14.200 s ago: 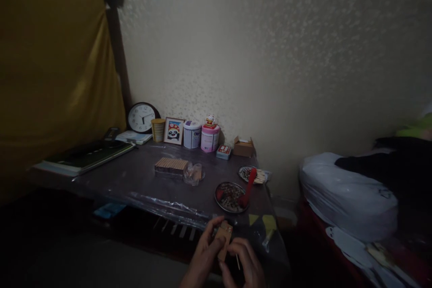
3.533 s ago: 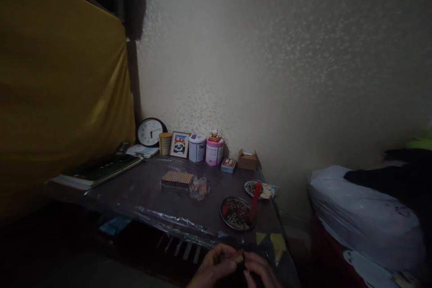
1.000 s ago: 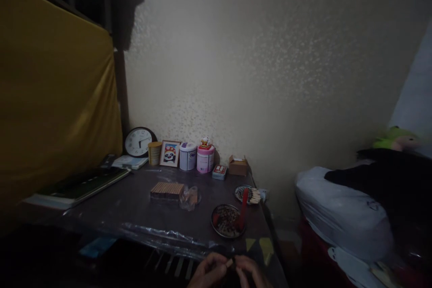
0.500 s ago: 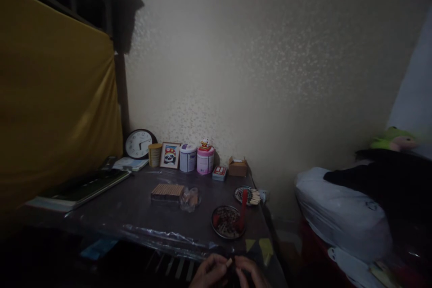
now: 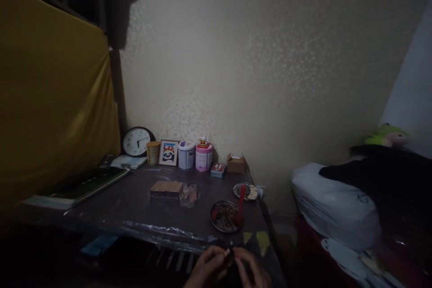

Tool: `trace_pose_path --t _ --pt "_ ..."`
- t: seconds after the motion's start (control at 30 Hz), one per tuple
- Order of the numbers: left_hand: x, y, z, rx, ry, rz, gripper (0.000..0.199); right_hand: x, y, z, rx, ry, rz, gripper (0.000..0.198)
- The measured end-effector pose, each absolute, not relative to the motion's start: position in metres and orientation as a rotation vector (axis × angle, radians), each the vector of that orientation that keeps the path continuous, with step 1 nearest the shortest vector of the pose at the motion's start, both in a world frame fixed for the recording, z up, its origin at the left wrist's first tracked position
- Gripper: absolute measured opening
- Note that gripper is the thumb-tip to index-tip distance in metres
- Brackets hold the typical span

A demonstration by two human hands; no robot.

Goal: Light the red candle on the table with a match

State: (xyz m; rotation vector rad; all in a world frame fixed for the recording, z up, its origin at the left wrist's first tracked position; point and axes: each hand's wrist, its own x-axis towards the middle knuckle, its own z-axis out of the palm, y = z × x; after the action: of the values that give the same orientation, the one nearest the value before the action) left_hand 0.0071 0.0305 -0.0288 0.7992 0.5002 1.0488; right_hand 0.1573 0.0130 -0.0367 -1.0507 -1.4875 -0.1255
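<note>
At the table's front edge, my left hand (image 5: 209, 264) is closed, pinching a small tan piece (image 5: 227, 252) between thumb and fingertips. My right hand (image 5: 249, 266) is closed too, its fingertips meeting the piece from the other side. The dim light hides what exactly the piece is. Just beyond my hands sits a round metal plate (image 5: 212, 222) with many small dark-and-light bits and a red-handled tool (image 5: 241, 202) standing up from it. Behind it, a second plate (image 5: 236, 195) holds similar bits and several pale sticks (image 5: 251, 192).
A row of thin tan blocks (image 5: 166, 188) lies mid-table beside crumpled clear plastic (image 5: 188, 196). Yellow pieces (image 5: 262, 242) lie at the right front. Along the wall stand a clock (image 5: 137, 141), a framed panda picture (image 5: 168, 153), tins (image 5: 204, 160) and a cardboard box (image 5: 235, 164).
The small piece has turned and shows less between my fingertips. Both hands have risen slightly in view, while the surroundings have shifted a little up and left.
</note>
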Motion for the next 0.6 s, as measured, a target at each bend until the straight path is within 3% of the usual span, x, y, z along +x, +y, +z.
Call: trace_pose_path --t 0.23,0.6 --pt "0.007 0.031 -0.03 0.772 0.476 1.065 0.021 0.164 0.006 -0.016 -1.011 -1.693 -0.129 0.014" --pt "0.005 0.025 -0.013 0.792 0.494 1.106 0.018 0.154 -0.002 0.002 -1.051 -1.588 -0.105 0.012"
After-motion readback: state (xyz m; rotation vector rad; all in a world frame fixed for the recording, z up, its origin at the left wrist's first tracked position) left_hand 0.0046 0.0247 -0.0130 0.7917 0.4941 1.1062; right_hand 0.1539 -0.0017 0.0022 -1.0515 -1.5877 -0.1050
